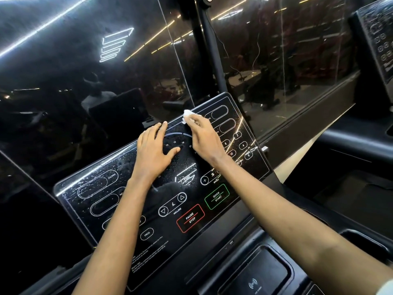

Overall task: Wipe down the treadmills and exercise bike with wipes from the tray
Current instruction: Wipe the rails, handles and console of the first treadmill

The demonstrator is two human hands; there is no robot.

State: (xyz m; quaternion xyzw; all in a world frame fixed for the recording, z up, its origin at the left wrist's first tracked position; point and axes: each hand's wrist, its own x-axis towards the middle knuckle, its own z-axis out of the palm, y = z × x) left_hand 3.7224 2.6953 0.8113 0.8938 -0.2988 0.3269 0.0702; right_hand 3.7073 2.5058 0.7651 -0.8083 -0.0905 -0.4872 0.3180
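Observation:
A black glossy treadmill console (119,199) fills the middle of the view, its surface speckled with droplets on the left and right. My left hand (153,152) rests flat on the panel's centre with its fingers spread. My right hand (202,137) pinches a small crumpled white wipe (188,114) and presses it against the upper edge of the console, just right of my left fingertips. Printed buttons such as PAUSE STOP (190,218) and QUICK START (217,196) lie below both hands.
A dark glass wall (85,60) with light reflections stands right behind the console. A second treadmill's console (378,39) sits at the far right. A recessed tray with a wireless-charging mark (253,284) lies below the panel, and a cup holder (361,239) sits at the right.

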